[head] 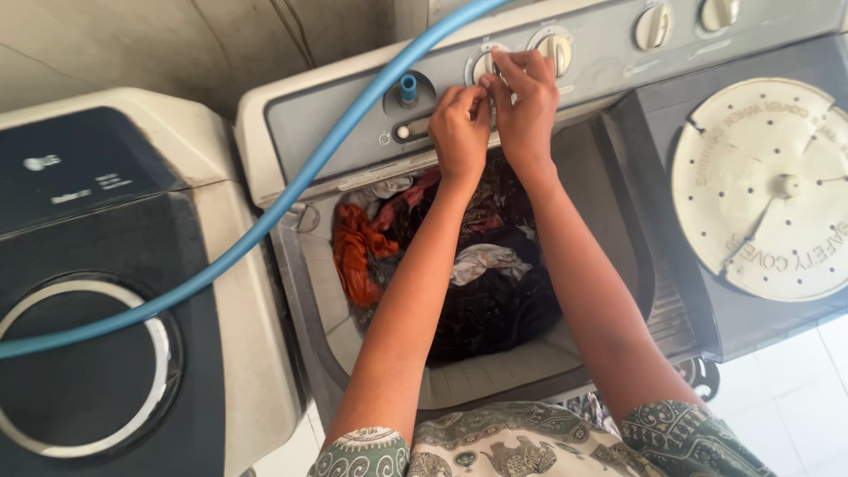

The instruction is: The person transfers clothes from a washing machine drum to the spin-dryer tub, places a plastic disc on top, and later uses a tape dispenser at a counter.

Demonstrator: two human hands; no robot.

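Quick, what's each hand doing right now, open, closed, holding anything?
Left hand: fingers curled at the washer's control panel, beside a dial; grip cannot be told.
Right hand: fingers pinched on that dial.

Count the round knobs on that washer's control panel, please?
4: one under the hands, one just right of them, two further right. Others may be hidden.

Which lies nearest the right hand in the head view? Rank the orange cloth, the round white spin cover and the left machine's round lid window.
From the right hand:
1. Orange cloth, in the tub, lower left.
2. Round white spin cover, far right.
3. Round lid window, far left machine.
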